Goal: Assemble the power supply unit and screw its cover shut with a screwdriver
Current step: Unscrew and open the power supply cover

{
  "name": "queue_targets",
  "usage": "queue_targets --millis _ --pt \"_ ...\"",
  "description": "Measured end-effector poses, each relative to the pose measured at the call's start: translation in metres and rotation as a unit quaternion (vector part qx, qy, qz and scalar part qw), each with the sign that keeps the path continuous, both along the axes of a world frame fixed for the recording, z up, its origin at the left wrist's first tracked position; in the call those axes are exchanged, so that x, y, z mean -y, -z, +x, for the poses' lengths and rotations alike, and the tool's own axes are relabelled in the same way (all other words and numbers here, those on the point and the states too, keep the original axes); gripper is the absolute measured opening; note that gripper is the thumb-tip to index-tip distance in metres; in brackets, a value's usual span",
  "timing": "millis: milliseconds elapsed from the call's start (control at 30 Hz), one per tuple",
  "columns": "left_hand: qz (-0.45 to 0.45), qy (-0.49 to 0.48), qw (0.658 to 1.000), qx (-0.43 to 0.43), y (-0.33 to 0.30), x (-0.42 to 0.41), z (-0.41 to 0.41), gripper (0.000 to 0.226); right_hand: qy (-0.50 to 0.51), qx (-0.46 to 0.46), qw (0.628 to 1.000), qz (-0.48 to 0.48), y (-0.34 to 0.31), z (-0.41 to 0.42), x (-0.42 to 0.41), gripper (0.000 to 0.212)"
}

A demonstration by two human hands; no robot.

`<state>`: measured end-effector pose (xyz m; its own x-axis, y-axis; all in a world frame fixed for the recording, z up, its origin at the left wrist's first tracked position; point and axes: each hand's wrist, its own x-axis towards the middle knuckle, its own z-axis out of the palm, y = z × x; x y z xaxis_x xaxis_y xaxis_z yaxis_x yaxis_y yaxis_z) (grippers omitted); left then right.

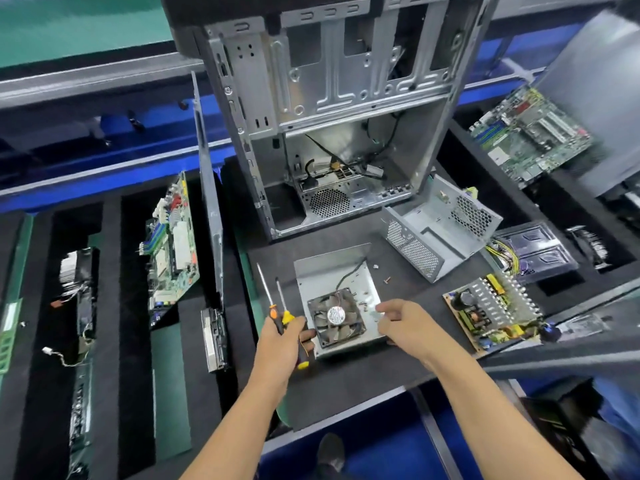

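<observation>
The power supply unit lies in pieces on the near part of the desk (398, 368). Its cover (334, 271), a flat metal plate with the fan (336, 317) fastened to it, sits between the two hands. The perforated metal housing (441, 228) stands open further back to the right, and the bare circuit board (491, 310) lies to the right of the cover, apart from it.

The left hand (282, 336) has its fingers clenched round the handles of two screwdrivers (282, 315), their shafts pointing away toward the far side. It probably keeps them in hand so a tool is ready once parts are seated. The same hand touches the cover's near left corner, which seems to steady the plate.

The right hand (403, 322) hovers over the cover's right edge, fingers curled with the tips drawn together. They may pinch something small, but I cannot tell. Loose screws (363, 299) lie on the plate just beside those fingertips.

An empty computer case (332, 109) stands at the far side.
</observation>
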<state>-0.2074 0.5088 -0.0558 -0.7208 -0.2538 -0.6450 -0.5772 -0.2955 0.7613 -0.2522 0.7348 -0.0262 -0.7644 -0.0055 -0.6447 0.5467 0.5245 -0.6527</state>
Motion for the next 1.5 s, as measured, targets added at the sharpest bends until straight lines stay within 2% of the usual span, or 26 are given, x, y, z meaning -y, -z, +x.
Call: queue_targets --millis 133,300,367,433,500,567,733,867,967,1067,1167,1300,1400,1500 --pt "-0.069 -0.014 0.997 0.024 0.002 0.013 0.001 0.018 -0.011 0.001 1.0 -0.013 0.0 0.011 0.017 0.032" --pt "-0.092 -0.007 0.996 0.018 0.002 0.034 0.003 0.016 -0.029 -0.014 0.999 -0.014 -0.006 0.011 0.028 0.031" --pt "-0.09 -0.001 0.996 0.021 0.002 0.039 0.004 0.02 -0.025 -0.103 0.99 0.091 -0.011 -0.005 0.017 0.027" --pt "-0.081 -0.005 0.996 0.019 0.002 0.041 0.005 0.021 -0.014 -0.219 0.955 0.197 -0.01 -0.023 0.007 0.028" --pt "-0.088 -0.001 0.996 0.019 0.003 0.043 0.006 0.021 -0.035 -0.262 0.937 0.229 -0.01 -0.04 0.009 0.036" --pt "-0.094 0.006 0.995 0.021 0.005 0.044 0.007 0.02 -0.074 -0.235 0.935 0.254 -0.004 -0.053 0.013 0.037" --pt "-0.098 0.028 0.994 0.025 0.006 0.045 0.01 0.022 -0.081 -0.225 0.928 0.285 0.009 -0.069 0.011 0.005" --pt "-0.096 0.031 0.995 0.025 0.006 0.046 0.009 0.022 -0.1 -0.203 0.925 0.307 0.008 -0.075 0.012 0.009" --pt "-0.088 0.032 0.995 0.024 0.004 0.048 0.007 0.023 -0.069 -0.21 0.944 0.245 0.006 -0.079 0.017 0.014" --pt "-0.062 0.029 0.997 0.021 0.0 0.049 0.005 0.026 -0.038 -0.237 0.947 0.213 0.004 -0.083 0.026 0.022" --pt "-0.047 0.025 0.998 0.018 -0.002 0.046 0.004 0.02 -0.065 -0.206 0.946 0.242 0.007 -0.089 0.032 0.027" --pt "-0.058 0.035 0.998 0.015 -0.008 0.041 0.006 0.019 -0.085 -0.157 0.944 0.278 0.006 -0.095 0.036 0.016" --pt "-0.125 0.071 0.989 0.038 -0.012 0.044 0.01 0.019 -0.05 -0.14 0.963 0.225 -0.002 -0.09 0.036 0.011" --pt "-0.076 0.059 0.993 0.069 -0.018 0.047 0.017 0.019 -0.011 -0.113 0.982 0.149 -0.009 -0.061 0.033 0.01"
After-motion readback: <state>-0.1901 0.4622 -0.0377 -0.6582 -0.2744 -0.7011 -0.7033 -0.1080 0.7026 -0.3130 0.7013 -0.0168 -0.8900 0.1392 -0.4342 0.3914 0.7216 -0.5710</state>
